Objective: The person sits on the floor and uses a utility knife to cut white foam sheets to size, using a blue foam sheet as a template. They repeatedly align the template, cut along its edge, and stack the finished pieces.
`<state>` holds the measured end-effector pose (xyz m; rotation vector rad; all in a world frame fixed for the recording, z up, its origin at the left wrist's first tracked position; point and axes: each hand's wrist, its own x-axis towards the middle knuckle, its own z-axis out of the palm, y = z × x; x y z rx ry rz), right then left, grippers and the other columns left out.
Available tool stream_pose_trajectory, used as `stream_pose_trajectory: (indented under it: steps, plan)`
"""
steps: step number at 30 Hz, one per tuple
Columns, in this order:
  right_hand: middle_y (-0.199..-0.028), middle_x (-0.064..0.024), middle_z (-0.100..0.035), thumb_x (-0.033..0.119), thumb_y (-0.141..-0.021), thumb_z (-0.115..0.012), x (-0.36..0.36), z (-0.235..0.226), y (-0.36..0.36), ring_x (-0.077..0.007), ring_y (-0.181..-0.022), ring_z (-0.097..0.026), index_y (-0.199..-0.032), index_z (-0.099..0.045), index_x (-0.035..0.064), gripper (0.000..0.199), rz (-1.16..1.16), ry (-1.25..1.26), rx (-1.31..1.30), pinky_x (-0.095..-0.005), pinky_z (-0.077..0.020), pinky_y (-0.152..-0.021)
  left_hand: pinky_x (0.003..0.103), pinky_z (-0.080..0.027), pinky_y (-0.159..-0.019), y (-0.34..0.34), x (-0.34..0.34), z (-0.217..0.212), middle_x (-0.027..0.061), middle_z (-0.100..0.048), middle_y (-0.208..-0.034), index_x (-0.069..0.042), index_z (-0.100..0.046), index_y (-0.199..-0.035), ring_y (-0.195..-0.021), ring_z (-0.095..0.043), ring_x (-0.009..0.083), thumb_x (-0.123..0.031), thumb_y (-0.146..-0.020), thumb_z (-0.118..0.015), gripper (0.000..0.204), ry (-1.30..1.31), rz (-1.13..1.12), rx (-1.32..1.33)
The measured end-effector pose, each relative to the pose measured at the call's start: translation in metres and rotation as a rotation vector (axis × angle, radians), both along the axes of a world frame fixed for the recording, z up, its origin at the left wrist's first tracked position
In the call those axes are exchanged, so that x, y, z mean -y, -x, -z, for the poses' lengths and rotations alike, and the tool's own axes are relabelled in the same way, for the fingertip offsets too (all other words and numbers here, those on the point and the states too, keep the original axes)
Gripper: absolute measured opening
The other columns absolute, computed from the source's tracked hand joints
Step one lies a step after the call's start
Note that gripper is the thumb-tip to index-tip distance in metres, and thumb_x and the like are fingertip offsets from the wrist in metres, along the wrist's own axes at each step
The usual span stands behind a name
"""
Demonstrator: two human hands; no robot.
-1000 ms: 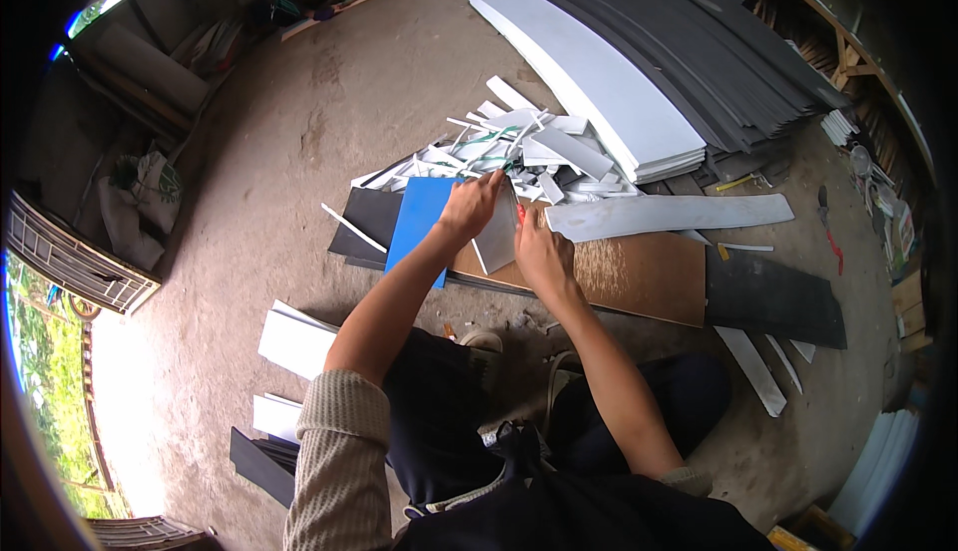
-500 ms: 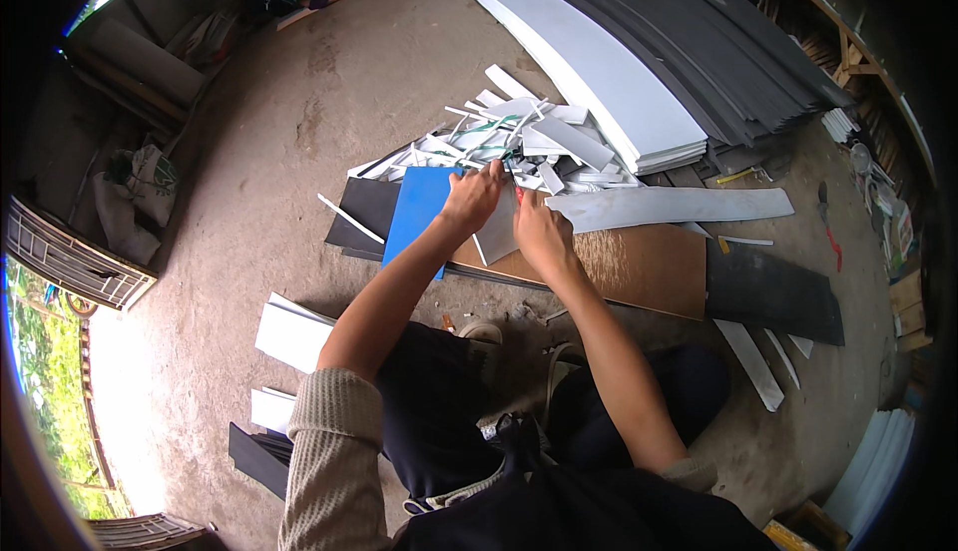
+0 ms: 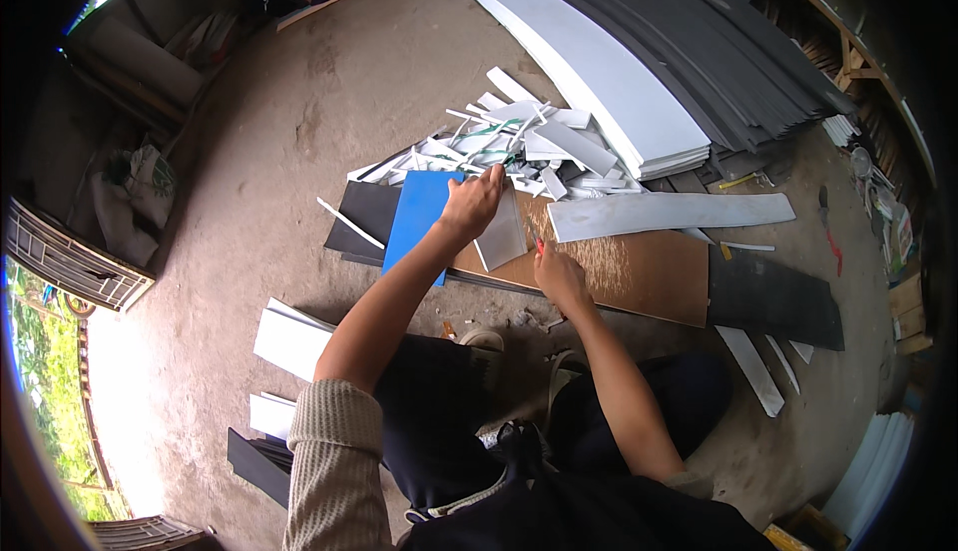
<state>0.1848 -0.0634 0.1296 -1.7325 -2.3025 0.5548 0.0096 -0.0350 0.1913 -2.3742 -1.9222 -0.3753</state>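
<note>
Off to the left, white offcut panels (image 3: 291,339) are lying flat on the bare concrete floor (image 3: 299,132), out of the way. A smooth blue sheet (image 3: 417,220) is resting beside the work, its edge overlapping a black sheet (image 3: 365,210). The person's left hand (image 3: 471,204) is pressing down on a small grey strip (image 3: 502,237), fingers spread flat rather than closed, seemingly to pin it against the brown cutting board (image 3: 639,272). Behind it a pile of thin white and grey trimmings (image 3: 519,147) is building up. The right hand (image 3: 559,274) is closing around a small red-tipped tool (image 3: 539,246), likely a knife, just beside the strip's edge. Further right, a long grey strip (image 3: 669,214) is lying across the board, and curved stacks of white and dark foam-like sheets (image 3: 639,82) are waiting.
</note>
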Motion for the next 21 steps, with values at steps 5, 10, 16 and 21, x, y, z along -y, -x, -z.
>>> stream_pose_trajectory:
  steps: [5, 10, 16, 21]
  plan:
    - [-0.062, -0.0207, -0.058, 0.023, -0.088, -0.038, 0.0, -0.051, 0.01, -0.036, -0.061, -0.06, -0.097, -0.044, -0.0016, 0.027, 0.088, -0.095, -0.152, -0.0448, -0.0469, -0.052, 0.05, -0.04, -0.067, -0.002, -0.004, 0.0, 0.0135, -0.058, -0.093, -0.003, -0.038, -0.112, -0.074, -0.059, 0.0309, -0.019, -0.09, -0.034, 0.028, 0.018, 0.025, 0.092]
    - [-0.062, -0.021, -0.058, 0.021, -0.088, -0.039, 0.004, -0.073, 0.02, -0.0372, -0.061, -0.059, -0.098, -0.043, -0.0022, 0.026, 0.034, -0.104, -0.234, -0.0448, -0.0465, -0.052, 0.047, -0.041, -0.065, -0.001, -0.003, -0.005, 0.015, -0.058, -0.093, 0.0, -0.036, -0.117, -0.073, -0.059, 0.0314, -0.017, -0.087, -0.037, 0.034, 0.049, 0.032, 0.121]
    - [-0.062, -0.0208, -0.058, 0.021, -0.088, -0.038, 0.003, -0.066, 0.023, -0.0365, -0.061, -0.06, -0.094, -0.042, -0.0011, 0.024, 0.022, -0.105, -0.218, -0.0444, -0.0473, -0.053, 0.047, -0.041, -0.064, -0.001, -0.004, 0.001, 0.014, -0.058, -0.094, 0.0, -0.035, -0.12, -0.07, -0.06, 0.0306, -0.018, -0.088, -0.036, 0.036, -0.02, 0.04, 0.109]
    - [-0.062, -0.0211, -0.058, 0.019, -0.087, -0.038, 0.005, -0.07, 0.023, -0.0373, -0.062, -0.06, -0.092, -0.042, -0.0009, 0.021, 0.02, -0.099, -0.227, -0.0456, -0.0473, -0.055, 0.046, -0.04, -0.063, -0.004, -0.004, 0.0, 0.0132, -0.06, -0.088, 0.0, -0.034, -0.118, -0.069, -0.06, 0.0307, -0.017, -0.087, -0.036, 0.035, -0.011, 0.05, 0.13]
